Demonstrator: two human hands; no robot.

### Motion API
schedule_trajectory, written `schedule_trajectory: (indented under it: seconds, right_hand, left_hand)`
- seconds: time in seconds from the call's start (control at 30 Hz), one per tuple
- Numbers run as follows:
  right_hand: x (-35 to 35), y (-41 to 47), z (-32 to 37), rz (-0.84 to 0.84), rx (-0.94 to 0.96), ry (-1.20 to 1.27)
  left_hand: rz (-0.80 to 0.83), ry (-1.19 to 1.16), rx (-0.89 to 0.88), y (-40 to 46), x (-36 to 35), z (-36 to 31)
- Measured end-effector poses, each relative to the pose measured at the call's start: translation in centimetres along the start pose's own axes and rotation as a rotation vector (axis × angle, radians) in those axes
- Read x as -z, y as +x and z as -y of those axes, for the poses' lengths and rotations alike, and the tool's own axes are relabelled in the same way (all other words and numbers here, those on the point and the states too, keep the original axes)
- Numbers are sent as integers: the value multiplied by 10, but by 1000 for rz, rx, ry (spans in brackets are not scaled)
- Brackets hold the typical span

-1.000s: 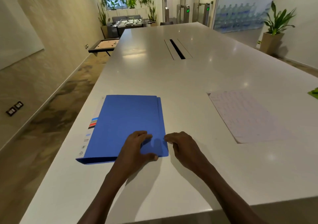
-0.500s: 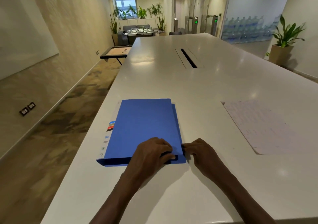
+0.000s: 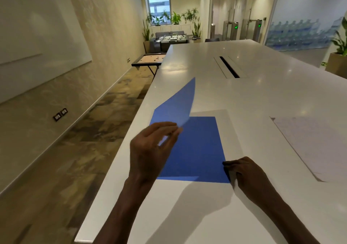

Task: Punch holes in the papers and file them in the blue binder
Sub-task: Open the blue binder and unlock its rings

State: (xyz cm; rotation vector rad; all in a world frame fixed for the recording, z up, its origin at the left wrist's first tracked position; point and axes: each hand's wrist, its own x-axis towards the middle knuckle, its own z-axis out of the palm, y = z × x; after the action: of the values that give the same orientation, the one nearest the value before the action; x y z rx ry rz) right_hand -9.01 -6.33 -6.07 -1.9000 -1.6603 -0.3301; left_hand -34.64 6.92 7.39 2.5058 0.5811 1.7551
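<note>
white table (image 3: 216, 86) | on it: blue binder (image 3: 199, 150), open; papers (image 3: 311, 146) right, apart

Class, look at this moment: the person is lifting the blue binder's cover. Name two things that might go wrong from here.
1. The left hand pinches the raised cover only at its lower corner; with so small a grip it may slip and fall shut.
2. The blue binder lies close to the table's left edge, and only the right hand pins one corner, so it might slide off as the cover swings left.
</note>
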Motion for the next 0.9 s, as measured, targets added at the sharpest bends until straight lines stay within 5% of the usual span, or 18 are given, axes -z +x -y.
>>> schedule_trajectory:
  seconds: [0.5, 0.9]
  right_hand:
    - [-7, -3, -6, 10, -10, 3]
    - [-2, -2, 3, 12, -23, -54]
  left_hand:
    - [-513, 171, 560, -26, 65, 73]
    - [-515, 153, 1129, -91, 82, 132]
